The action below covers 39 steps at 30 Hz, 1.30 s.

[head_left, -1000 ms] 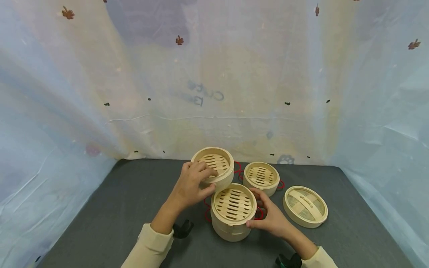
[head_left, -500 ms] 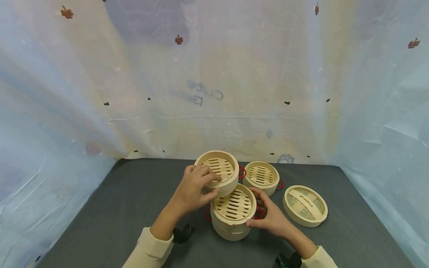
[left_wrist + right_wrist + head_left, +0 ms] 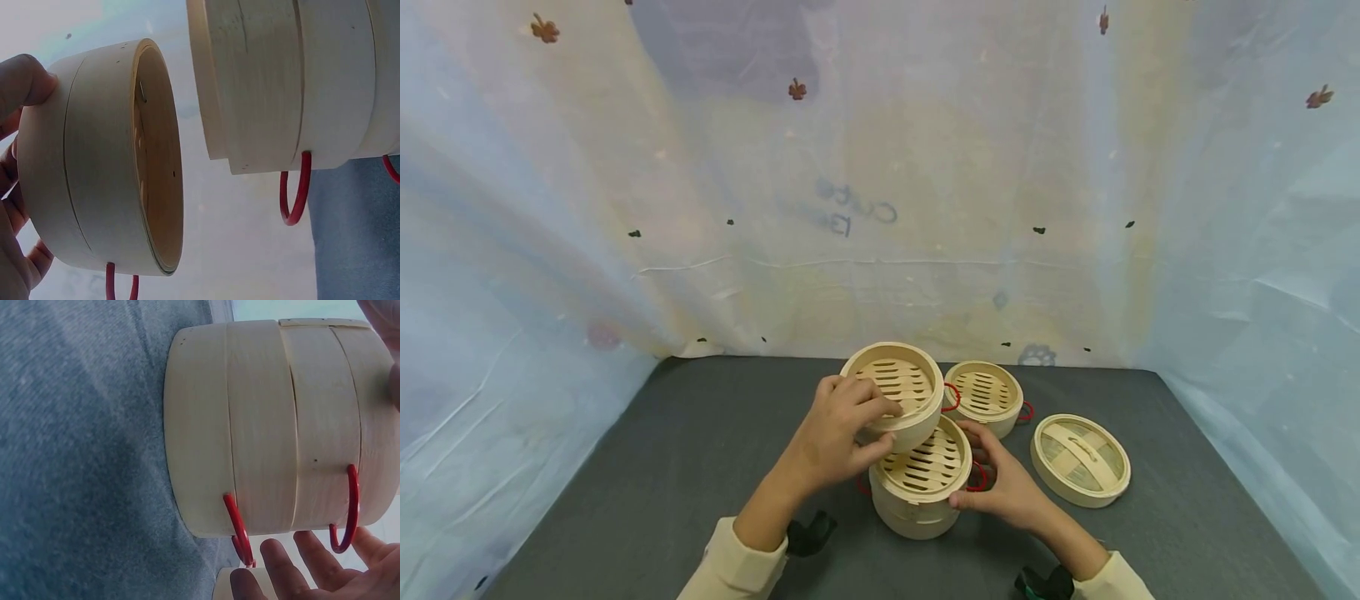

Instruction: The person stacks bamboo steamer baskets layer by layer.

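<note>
In the head view my left hand (image 3: 846,425) grips the near left rim of a round bamboo steamer basket (image 3: 913,432), fingers over the rim and thumb outside. This basket is tilted and overlaps the back of a stack of two bamboo steamer baskets (image 3: 917,510) on the table. From the left wrist, a gap shows between the held basket (image 3: 100,162) and the stack's upper rim (image 3: 209,112). My right hand (image 3: 1003,487) holds the stack's right side near the top, thumb in front, fingers behind. Red handles (image 3: 353,506) stick out beside those fingers.
Behind the stack stands another bamboo steamer basket (image 3: 985,396) with red handles. A woven bamboo lid (image 3: 1081,461) lies to the right on the dark grey table (image 3: 700,467). A pale patterned sheet (image 3: 880,167) hangs behind the table and along both sides.
My left hand has brought the held steamer basket right and towards me, so that it covers more of the stack and part of the rear basket. My right hand has stayed at the stack.
</note>
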Each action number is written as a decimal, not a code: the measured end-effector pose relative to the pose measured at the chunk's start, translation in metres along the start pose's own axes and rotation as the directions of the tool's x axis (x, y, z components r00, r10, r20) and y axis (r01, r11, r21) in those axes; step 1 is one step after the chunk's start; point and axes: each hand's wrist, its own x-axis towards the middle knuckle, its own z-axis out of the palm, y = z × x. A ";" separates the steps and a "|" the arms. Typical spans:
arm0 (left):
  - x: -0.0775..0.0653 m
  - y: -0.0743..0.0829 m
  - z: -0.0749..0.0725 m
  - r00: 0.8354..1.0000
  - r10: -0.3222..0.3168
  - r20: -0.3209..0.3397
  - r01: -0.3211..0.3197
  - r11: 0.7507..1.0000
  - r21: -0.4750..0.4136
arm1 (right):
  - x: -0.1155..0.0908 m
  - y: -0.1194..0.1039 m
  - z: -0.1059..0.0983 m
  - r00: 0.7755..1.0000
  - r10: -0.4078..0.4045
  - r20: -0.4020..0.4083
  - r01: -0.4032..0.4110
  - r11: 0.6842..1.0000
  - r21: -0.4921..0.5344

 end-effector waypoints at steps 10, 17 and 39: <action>0.001 0.010 -0.004 0.999 0.006 0.036 -0.005 1.000 -0.028 | -0.002 0.001 -0.001 1.000 0.021 0.013 -0.021 1.000 -0.008; 0.000 0.016 -0.004 0.999 0.019 0.048 -0.017 0.999 -0.043 | -0.002 0.000 0.000 0.999 0.033 -0.002 -0.033 0.999 -0.026; -0.009 0.023 0.005 0.997 0.041 0.071 -0.036 0.997 -0.068 | -0.004 -0.002 0.000 0.999 0.039 -0.035 -0.041 0.997 -0.066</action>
